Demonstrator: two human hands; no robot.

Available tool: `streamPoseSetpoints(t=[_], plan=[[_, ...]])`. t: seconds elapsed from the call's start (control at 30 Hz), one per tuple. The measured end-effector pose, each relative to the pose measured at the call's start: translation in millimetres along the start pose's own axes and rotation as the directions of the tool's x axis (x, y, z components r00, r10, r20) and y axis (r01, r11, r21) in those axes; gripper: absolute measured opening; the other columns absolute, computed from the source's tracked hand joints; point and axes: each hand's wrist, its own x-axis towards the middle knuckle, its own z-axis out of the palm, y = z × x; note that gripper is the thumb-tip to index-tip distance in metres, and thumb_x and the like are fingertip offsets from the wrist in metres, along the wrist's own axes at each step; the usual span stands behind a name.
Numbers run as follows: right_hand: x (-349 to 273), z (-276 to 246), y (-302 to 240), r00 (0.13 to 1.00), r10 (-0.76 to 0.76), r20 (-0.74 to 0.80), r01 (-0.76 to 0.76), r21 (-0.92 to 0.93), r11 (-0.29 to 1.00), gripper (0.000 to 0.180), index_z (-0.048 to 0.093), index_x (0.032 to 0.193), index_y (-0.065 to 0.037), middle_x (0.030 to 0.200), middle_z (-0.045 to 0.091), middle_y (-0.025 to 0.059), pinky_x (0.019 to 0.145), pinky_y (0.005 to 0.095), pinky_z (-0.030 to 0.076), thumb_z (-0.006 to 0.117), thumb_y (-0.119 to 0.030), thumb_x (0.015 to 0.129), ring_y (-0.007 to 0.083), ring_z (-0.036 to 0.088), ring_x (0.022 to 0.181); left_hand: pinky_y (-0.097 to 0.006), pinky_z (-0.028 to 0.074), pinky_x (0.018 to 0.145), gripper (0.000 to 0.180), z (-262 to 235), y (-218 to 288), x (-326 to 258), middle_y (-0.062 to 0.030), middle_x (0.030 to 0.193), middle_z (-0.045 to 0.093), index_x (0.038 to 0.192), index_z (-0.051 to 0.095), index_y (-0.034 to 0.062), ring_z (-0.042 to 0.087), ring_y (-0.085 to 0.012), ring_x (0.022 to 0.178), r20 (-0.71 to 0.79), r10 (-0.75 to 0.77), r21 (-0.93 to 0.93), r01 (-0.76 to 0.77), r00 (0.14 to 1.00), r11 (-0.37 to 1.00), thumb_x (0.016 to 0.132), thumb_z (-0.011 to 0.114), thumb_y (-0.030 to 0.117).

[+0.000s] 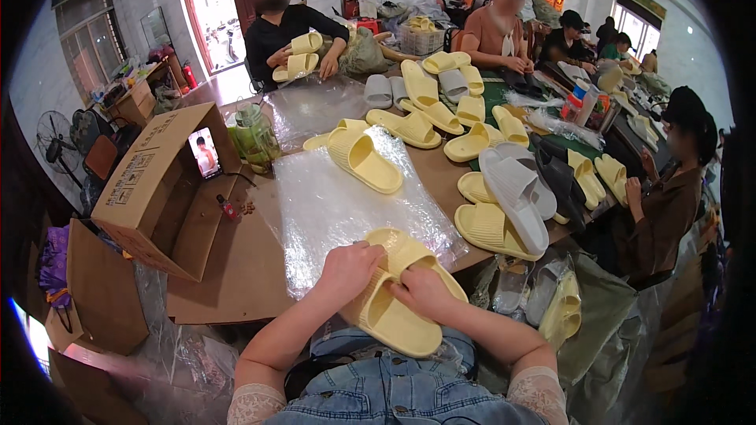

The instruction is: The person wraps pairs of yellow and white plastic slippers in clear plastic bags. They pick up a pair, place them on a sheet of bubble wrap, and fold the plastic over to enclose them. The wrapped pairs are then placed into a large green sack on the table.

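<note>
Two pale yellow slide slippers lie overlapped at the near table edge, just above my lap. My left hand [351, 269] is closed with its fingers curled at the straps where the two meet. My right hand [425, 293] has its fingers tucked at the strap opening of the near slipper [405, 329], also closed. Beyond it the other slipper [394, 242] points away from me. Under and past them is a stack of clear plastic bags [315, 224]. Another yellow slipper [368, 161] rests on that stack, partly over one behind it.
On the left stands an open cardboard box [161, 181] with a lit phone [205, 152] against it. Near it are a green jar [253, 138] and a small red bottle [227, 206]. Yellow, white and grey slippers [512, 197] pile up at right. Several co-workers sit around the table.
</note>
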Motion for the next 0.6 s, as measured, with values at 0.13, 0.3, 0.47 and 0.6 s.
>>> streamPoseSetpoints(t=[0.13, 0.3, 0.47, 0.6], plan=[[29, 10, -4, 0.998, -0.027, 0.058, 0.026, 0.023, 0.999, 0.030, 0.065, 0.088, 0.002, 0.083, 0.063, 0.0220, 0.069, 0.0488, 0.050, 0.062, -0.028, 0.090, 0.0400, 0.064, 0.078, -0.041, 0.054, 0.064, 0.017, -13, 16, -6, -0.0113, 0.083, 0.067, 0.102, 0.071, 0.0107, 0.067, -0.0323, 0.073, -0.020, -0.035, -0.041, 0.034, 0.999, 0.999, 0.089, 0.062, 0.017], [45, 30, 0, 0.986, -0.103, -0.134, 0.131, 0.224, 0.966, 0.024, 0.064, 0.088, 0.001, 0.081, 0.062, 0.0233, 0.067, 0.0487, 0.048, 0.066, -0.023, 0.086, 0.0417, 0.062, 0.078, -0.040, 0.054, 0.064, 0.019, -25, 30, -16, -0.0115, 0.087, 0.069, 0.106, 0.071, 0.0102, 0.068, -0.0318, 0.074, -0.079, 0.063, -0.149, -0.075, 0.995, 0.986, 0.090, 0.064, 0.018], [53, 12, -20, 0.965, 0.142, -0.219, -0.118, 0.121, 0.986, 0.032, 0.059, 0.079, 0.002, 0.081, 0.061, 0.0247, 0.067, 0.0502, 0.046, 0.063, -0.027, 0.091, 0.0425, 0.060, 0.076, -0.039, 0.056, 0.065, 0.022, -18, 41, -28, -0.0087, 0.095, 0.070, 0.110, 0.069, 0.0103, 0.069, -0.0306, 0.078, -0.031, 0.204, -0.184, -0.206, 0.979, 0.961, 0.089, 0.065, 0.016], [63, 1, -30, 0.915, 0.240, -0.326, -0.216, 0.109, 0.970, 0.036, 0.059, 0.082, 0.003, 0.086, 0.060, 0.0260, 0.066, 0.0519, 0.046, 0.059, -0.031, 0.096, 0.0441, 0.060, 0.076, -0.038, 0.054, 0.062, 0.030, -15, 66, -26, -0.0064, 0.089, 0.067, 0.118, 0.067, 0.0129, 0.067, -0.0280, 0.074, -0.138, 0.393, -0.362, -0.416, 0.909, 0.834, 0.089, 0.066, 0.014]])
